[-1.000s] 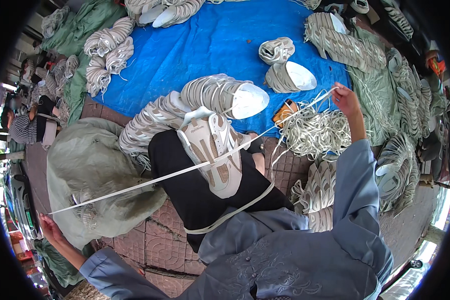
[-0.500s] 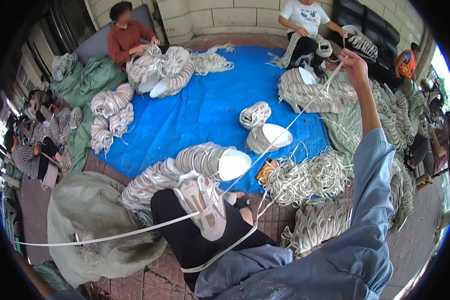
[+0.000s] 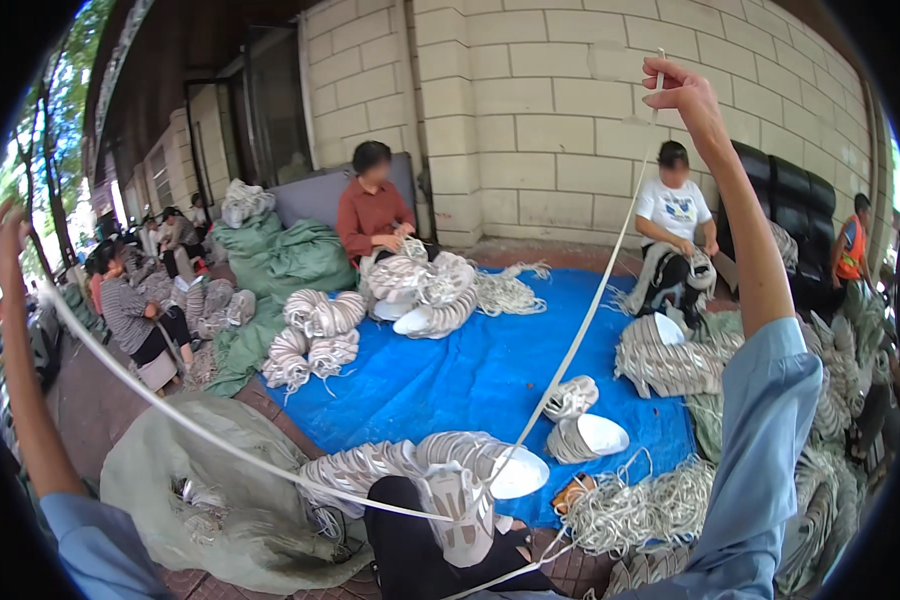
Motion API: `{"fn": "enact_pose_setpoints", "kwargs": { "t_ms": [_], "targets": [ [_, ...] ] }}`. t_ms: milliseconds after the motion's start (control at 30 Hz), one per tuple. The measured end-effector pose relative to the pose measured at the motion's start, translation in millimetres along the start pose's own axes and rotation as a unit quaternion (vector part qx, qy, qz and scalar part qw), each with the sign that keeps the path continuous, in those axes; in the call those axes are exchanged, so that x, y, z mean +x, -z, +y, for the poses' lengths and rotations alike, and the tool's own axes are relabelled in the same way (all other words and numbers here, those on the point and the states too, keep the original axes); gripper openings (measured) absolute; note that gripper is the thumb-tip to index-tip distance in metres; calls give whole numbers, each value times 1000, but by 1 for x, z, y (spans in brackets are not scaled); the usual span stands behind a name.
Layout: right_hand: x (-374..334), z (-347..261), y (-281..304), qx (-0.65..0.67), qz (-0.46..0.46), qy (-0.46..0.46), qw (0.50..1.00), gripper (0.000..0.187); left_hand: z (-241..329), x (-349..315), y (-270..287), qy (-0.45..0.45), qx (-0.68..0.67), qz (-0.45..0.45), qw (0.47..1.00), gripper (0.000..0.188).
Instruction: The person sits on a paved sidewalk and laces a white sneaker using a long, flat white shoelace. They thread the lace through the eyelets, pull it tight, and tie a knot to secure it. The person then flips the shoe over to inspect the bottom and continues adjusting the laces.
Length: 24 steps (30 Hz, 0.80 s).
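Observation:
On my knee rests a beige and white shoe upper [image 3: 457, 520] with a pale shoelace [image 3: 592, 322] running out of it to both sides. Up at the right, my right hand [image 3: 684, 95] pinches one end of the lace between thumb and fingers, arm stretched high. At the far left, my left hand [image 3: 10, 240] is raised, closed on the lace's other side and partly smeared by motion. Both lengths run fairly taut from the shoe. Behind my knee lies a row of stacked shoe uppers [image 3: 370, 468].
A blue tarp [image 3: 450, 370] covers the ground ahead, with a heap of loose laces [image 3: 640, 508] at its near right. A grey-green sack [image 3: 160, 480] stands left of my leg. Two people [image 3: 375, 205] sit at the far side handling shoes; others sit at left.
My left hand has come into view, raised at the left with the lace. My right hand stays high with its end. The view has tilted up, showing more wall.

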State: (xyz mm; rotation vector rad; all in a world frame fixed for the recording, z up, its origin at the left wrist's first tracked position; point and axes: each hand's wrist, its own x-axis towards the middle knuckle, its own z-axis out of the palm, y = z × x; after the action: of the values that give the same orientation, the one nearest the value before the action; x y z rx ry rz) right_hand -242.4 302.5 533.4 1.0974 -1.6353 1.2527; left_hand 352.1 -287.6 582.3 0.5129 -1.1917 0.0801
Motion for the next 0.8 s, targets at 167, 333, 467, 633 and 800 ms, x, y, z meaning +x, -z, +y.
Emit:
{"fn": "enact_pose_setpoints", "kwargs": {
  "t_ms": [167, 333, 467, 633, 800],
  "targets": [
    [16, -73, -63, 37, -43, 55, 997, 47, 137, -96, -34, 80, -148, -136, 976, 31],
    [38, -144, -39, 91, -26, 103, 990, 47, 175, -109, -62, 129, -307, -127, 934, 22],
    [41, -134, -79, 178, -61, 101, 977, 46, 211, -98, -58, 94, -305, -159, 934, 21],
    [35, -172, -93, 189, -70, 117, 972, 44, 216, -92, -65, 64, -320, -112, 938, 27],
    [20, -177, -107, 204, -79, 106, 970, 47, 214, -38, -57, -7, -285, -41, 958, 35]
  ]
}}
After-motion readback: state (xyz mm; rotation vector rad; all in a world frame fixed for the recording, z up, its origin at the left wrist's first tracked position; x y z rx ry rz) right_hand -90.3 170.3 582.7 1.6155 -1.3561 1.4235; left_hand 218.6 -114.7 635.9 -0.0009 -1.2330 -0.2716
